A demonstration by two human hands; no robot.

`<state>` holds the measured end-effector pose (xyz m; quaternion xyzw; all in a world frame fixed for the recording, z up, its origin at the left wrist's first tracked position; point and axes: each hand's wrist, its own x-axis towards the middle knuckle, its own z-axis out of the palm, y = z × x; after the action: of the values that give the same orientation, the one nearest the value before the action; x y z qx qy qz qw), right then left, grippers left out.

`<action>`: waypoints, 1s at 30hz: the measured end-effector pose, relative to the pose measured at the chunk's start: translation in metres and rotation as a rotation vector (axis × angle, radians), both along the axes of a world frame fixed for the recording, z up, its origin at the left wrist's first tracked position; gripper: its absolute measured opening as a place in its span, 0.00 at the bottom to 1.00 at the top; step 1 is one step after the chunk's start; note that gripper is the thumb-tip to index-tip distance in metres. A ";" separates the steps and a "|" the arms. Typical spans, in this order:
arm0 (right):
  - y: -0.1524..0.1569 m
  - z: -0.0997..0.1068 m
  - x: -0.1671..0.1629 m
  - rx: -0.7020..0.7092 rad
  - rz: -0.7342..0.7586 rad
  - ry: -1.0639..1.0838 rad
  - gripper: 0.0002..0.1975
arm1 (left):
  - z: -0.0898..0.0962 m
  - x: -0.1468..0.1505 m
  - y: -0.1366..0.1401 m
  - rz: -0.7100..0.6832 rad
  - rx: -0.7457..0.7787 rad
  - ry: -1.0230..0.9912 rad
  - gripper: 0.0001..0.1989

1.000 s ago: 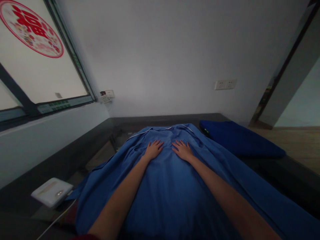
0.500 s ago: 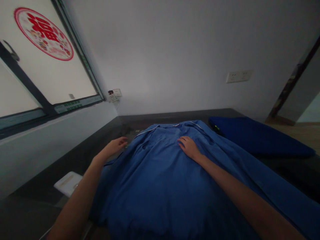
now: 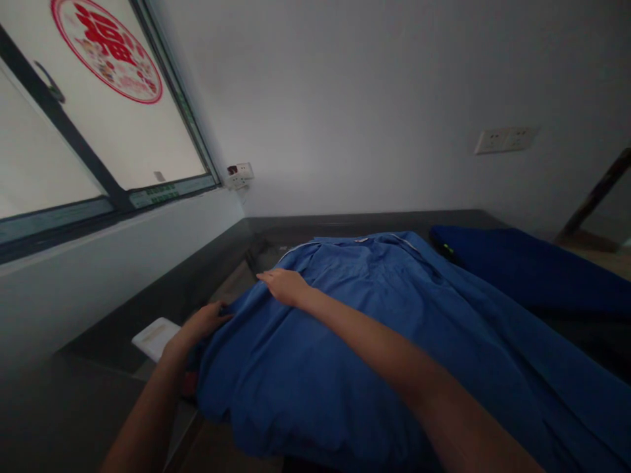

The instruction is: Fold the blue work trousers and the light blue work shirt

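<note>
A blue jacket (image 3: 355, 315) with thin pale piping near its far shoulders lies spread over a dark table, its lower end hanging at the near edge. At the jacket's left edge, my left hand (image 3: 210, 320) has its fingers curled onto the cloth. Farther up the same side, my right hand (image 3: 286, 287) reaches across and rests on the fabric, palm down with fingers stretched out toward the edge. Part of the cloth is hidden beneath my right forearm.
To the right lies a folded dark blue cloth item (image 3: 532, 266). A white flat object (image 3: 155, 336) sits on the dark table (image 3: 207, 266), left of my left forearm. Walls and a window (image 3: 162, 144) border the table; sockets (image 3: 503, 140) are on the back wall.
My right hand has swept left from the jacket's middle to its left edge. My left hand has come down and nearer, onto the edge of the cloth. The view has shifted slightly.
</note>
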<state>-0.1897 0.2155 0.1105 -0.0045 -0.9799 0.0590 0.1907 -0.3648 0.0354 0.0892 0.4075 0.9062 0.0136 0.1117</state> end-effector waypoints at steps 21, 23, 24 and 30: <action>0.074 -0.019 0.018 -0.677 -0.382 0.120 0.15 | 0.061 0.186 0.038 -0.436 0.192 0.121 0.13; 0.075 -0.024 0.028 -0.627 -0.417 0.082 0.13 | 0.049 0.217 0.045 -0.585 0.076 0.054 0.14; 0.072 -0.028 0.032 -0.603 -0.429 0.055 0.13 | 0.044 0.229 0.047 -0.650 0.030 0.009 0.16; 0.055 -0.053 0.049 -0.514 -0.451 -0.016 0.25 | 0.041 0.259 0.026 -0.805 -0.001 -0.223 0.31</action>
<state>-0.1411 0.2702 0.0575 -0.2695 -0.9087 0.2602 0.1840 -0.1054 0.0619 0.1301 0.7253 0.6569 0.0124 0.2055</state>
